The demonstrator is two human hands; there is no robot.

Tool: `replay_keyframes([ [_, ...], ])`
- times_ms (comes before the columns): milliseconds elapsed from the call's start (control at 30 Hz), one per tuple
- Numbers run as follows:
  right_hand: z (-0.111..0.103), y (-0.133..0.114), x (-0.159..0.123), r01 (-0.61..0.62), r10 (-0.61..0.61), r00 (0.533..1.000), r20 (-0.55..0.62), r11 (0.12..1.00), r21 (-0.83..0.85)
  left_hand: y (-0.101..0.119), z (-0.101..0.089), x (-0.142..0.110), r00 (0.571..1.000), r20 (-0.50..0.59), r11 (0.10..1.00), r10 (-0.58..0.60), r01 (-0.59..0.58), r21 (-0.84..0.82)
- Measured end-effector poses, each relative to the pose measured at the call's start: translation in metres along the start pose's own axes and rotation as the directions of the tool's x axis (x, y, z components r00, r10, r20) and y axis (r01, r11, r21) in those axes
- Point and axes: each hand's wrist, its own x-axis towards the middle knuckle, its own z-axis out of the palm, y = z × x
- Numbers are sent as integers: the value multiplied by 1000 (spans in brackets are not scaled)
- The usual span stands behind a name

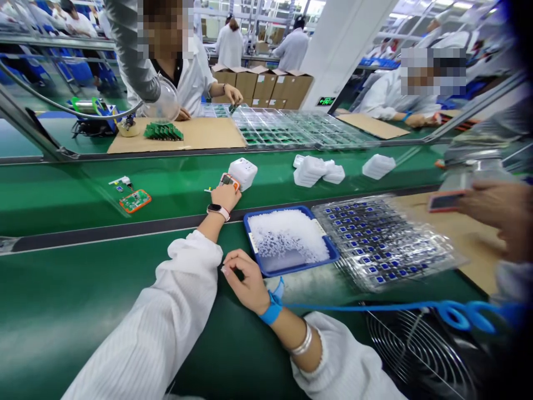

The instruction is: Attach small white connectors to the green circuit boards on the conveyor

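Note:
My left hand [226, 195], with a band watch on its wrist, rests over a small orange-framed circuit board [230, 181] and grips it. A white cube-shaped plug housing [242, 173] stands just beyond that board, nearly touching it. My right hand [245, 280] lies curled on the green conveyor mat [83, 283], thumb and fingertips together, with nothing visible in them. It is nearest a blue tray of white granules [287, 240]. A blue wrist strap [270, 305] circles that wrist. Another orange-edged green circuit board [135, 200] lies on the belt to the left.
A clear blister tray of blue-and-black parts [383, 241] sits right of the blue tray. Stacks of white plastic pieces [312, 171] line the belt. A co-worker's hand [493, 214] holds an orange-edged item at right. A wire fan guard [420, 350] sits bottom right.

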Motion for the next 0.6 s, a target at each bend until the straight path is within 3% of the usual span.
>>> replay_keyframes([
  [133, -5, -6, -3, 28, -28, 1000, 3, 999, -33, -32, -20, -5, 994, -50, 988, -97, 91, -121],
  [300, -25, -6, 2, 73, -79, 994, -70, 994, -83, -83, -46, -25, 987, 42, 914, -158, 162, -373],
  [400, -47, 2, 12, 43, -60, 991, -116, 989, -139, -96, -54, -60, 980, 130, 805, -152, 199, -559],
  [500, -75, 13, 18, -33, 10, 994, -113, 978, -207, -98, -57, -106, 951, 294, 591, -92, 290, -753],
  [533, -86, 17, 18, -64, 40, 994, -103, 969, -237, -98, -57, -120, 936, 345, 577, -69, 320, -752],
  [600, -106, 24, 15, -120, 94, 991, -96, 941, -317, -99, -60, -146, 905, 425, 642, -28, 342, -686],
])
